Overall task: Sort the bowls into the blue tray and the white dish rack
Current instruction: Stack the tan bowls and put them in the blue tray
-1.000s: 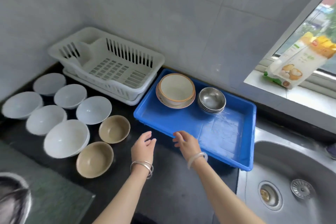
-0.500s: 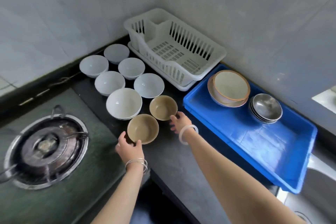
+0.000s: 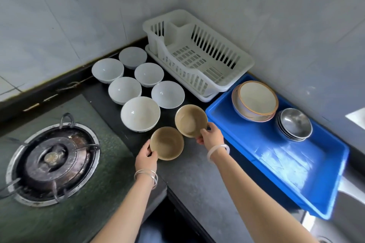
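Note:
Two tan bowls sit on the dark counter. My left hand (image 3: pixel 145 157) grips the near tan bowl (image 3: pixel 166 142) at its left rim. My right hand (image 3: pixel 211 136) grips the far tan bowl (image 3: pixel 190 120) at its near right rim; that bowl tilts slightly. Several white bowls (image 3: pixel 140 115) stand in a cluster behind them. The white dish rack (image 3: pixel 197 57) in the corner holds nothing. The blue tray (image 3: pixel 276 163) to the right holds a stack of pale rimmed bowls (image 3: pixel 255 100) and a stack of steel bowls (image 3: pixel 295 124).
A gas burner (image 3: pixel 52 159) sits on the green stovetop at the left. Tiled walls close the corner behind the rack. A steel sink edge (image 3: pixel 349 189) shows at the far right, past the tray.
Both hands moved left from the tray's front edge to the tan bowls and closed on their rims. The far tan bowl has tipped up a little. The view swung left, showing the stove.

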The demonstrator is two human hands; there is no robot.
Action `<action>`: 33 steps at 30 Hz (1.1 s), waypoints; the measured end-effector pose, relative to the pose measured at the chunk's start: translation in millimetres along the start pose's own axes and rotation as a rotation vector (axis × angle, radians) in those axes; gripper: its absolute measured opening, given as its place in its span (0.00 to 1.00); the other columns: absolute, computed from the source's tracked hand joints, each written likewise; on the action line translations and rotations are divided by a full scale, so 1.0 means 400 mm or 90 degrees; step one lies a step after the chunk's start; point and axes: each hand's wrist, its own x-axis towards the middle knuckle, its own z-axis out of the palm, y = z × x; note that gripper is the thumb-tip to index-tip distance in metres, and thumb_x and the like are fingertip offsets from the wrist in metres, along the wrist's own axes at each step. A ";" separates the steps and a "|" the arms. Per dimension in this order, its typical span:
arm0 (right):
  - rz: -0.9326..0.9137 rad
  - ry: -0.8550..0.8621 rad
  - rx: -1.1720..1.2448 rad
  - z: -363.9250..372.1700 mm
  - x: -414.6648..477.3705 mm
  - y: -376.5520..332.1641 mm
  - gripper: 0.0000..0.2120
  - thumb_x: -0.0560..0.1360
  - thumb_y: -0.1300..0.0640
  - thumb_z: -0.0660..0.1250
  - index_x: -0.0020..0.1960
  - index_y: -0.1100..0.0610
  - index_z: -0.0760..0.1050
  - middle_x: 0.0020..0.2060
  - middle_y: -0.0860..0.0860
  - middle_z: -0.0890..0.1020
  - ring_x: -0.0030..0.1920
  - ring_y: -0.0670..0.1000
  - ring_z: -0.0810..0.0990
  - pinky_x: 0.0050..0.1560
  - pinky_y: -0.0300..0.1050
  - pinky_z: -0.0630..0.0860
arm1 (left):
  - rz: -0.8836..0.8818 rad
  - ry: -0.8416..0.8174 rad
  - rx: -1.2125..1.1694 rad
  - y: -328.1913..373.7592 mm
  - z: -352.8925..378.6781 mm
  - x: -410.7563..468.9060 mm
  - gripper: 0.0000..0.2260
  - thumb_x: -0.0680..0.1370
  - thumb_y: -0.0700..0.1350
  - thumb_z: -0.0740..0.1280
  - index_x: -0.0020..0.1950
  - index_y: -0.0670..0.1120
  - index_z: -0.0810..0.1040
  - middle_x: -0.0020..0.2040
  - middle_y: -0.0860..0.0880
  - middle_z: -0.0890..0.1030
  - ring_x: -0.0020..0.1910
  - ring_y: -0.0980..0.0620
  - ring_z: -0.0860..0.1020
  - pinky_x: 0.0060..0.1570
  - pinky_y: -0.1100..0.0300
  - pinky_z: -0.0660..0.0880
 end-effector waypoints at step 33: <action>0.076 -0.101 -0.007 0.007 -0.049 0.079 0.16 0.78 0.55 0.61 0.66 0.50 0.70 0.49 0.49 0.79 0.37 0.48 0.83 0.33 0.36 0.81 | -0.043 -0.143 0.043 0.071 0.066 0.037 0.10 0.77 0.38 0.63 0.56 0.43 0.77 0.53 0.42 0.78 0.50 0.48 0.76 0.42 0.57 0.77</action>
